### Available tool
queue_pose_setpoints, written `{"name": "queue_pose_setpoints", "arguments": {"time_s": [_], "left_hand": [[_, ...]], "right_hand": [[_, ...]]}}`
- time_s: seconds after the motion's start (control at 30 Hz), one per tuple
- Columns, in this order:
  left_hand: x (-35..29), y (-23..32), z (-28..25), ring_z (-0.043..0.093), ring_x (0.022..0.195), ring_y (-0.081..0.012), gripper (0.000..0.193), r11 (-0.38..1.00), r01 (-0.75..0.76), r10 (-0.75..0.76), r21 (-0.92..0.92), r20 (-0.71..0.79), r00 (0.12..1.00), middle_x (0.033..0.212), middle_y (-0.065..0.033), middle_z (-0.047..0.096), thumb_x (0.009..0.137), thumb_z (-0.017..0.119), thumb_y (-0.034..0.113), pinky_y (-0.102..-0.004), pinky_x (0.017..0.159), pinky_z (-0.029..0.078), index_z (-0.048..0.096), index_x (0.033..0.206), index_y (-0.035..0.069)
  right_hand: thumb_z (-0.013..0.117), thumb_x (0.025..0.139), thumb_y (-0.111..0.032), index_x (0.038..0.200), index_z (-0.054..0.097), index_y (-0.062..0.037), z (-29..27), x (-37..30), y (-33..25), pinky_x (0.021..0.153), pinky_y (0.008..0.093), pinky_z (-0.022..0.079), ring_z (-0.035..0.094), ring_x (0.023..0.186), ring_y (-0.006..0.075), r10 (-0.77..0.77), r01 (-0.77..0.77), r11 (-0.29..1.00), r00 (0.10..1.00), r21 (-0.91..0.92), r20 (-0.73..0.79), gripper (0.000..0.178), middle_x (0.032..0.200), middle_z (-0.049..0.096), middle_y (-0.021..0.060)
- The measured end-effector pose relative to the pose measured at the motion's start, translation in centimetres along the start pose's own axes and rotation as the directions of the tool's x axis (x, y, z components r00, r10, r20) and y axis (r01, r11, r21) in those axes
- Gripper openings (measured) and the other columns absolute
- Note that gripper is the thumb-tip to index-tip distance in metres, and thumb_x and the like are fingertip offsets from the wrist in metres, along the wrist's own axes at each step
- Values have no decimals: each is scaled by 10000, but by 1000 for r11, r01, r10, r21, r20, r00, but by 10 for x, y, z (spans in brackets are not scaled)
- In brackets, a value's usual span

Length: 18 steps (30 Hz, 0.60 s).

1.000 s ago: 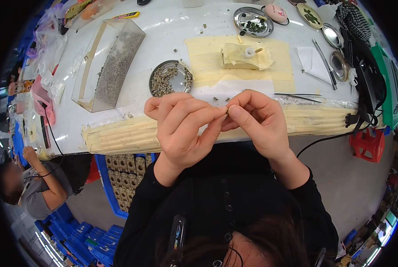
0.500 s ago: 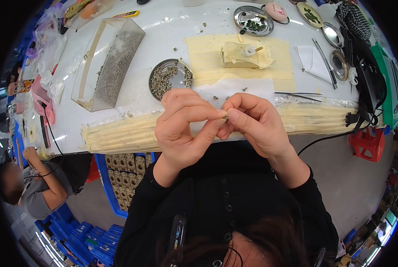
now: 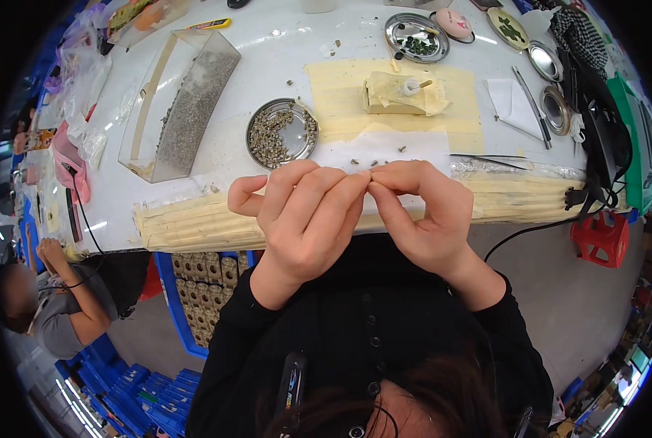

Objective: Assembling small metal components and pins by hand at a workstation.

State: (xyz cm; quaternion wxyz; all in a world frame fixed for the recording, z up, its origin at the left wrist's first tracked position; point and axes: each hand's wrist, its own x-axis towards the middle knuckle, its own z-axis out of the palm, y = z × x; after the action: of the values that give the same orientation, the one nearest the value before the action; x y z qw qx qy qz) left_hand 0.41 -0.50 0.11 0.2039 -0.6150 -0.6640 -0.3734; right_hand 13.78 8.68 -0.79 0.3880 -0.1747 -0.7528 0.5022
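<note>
My left hand (image 3: 304, 219) and my right hand (image 3: 429, 212) meet fingertip to fingertip over the table's near edge. Both are pinched closed, and whatever sits between the fingertips is hidden now. Just beyond them, several small metal-coloured parts (image 3: 375, 162) lie on a white sheet (image 3: 413, 143). Up and to the left of my hands, a round metal dish (image 3: 296, 136) holds many similar small parts. A clear bin (image 3: 134, 150) farther left is heaped with tiny grey pieces (image 3: 194, 109).
A taped block (image 3: 391, 102) with a small white pot (image 3: 410, 86) stands beyond my hands. Tweezers (image 3: 490, 157) lie to the right. A metal plate of dark green pieces (image 3: 417, 47) is at the back. A blue tray (image 3: 167, 285) sits below the table edge; another person (image 3: 63, 310) is at left.
My hands have turned so their backs face up more, and the fingertips have moved slightly away from me. The small piece glimpsed between them earlier is now covered.
</note>
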Motion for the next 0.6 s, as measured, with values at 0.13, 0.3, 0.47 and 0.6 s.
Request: {"name": "queue_pose_setpoints", "arguments": {"time_s": [0.13, 0.3, 0.47, 0.6], "left_hand": [[-8, -6, 7, 574, 789, -124, 244, 997, 43, -43, -61, -3, 999, 785, 69, 608, 613, 758, 97, -375, 831, 257, 693, 837, 169], [-5, -8, 3, 567, 790, -134, 236, 994, 32, -29, -104, 29, 999, 773, 62, 600, 624, 762, 75, -366, 824, 258, 690, 832, 159], [-2, -7, 0, 568, 788, -113, 209, 1000, -2, 4, -23, 49, 999, 775, 77, 594, 646, 750, 104, -383, 833, 247, 691, 833, 176], [1, -6, -4, 558, 789, -160, 207, 996, 8, -2, -88, 73, 997, 770, 43, 601, 640, 767, 64, -356, 813, 269, 695, 819, 140]], "right_hand": [[656, 862, -9, 897, 589, 28, 4, -1, 0, 675, 235, 550, 682, 746, 118, 123, -122, 991, 992, 47, -27, 85, 815, 684, 82], [660, 860, -16, 886, 596, 24, 4, -1, -3, 668, 244, 555, 689, 722, 129, 336, -325, 907, 942, 267, 7, 80, 796, 686, 87], [659, 860, -22, 861, 602, 27, 0, 4, -7, 636, 244, 548, 692, 689, 150, 156, -155, 986, 988, -58, 18, 75, 762, 676, 90], [645, 874, -31, 852, 604, 27, 0, 1, -6, 622, 249, 543, 682, 675, 150, 177, -176, 984, 983, -20, 48, 74, 757, 668, 90]]}}
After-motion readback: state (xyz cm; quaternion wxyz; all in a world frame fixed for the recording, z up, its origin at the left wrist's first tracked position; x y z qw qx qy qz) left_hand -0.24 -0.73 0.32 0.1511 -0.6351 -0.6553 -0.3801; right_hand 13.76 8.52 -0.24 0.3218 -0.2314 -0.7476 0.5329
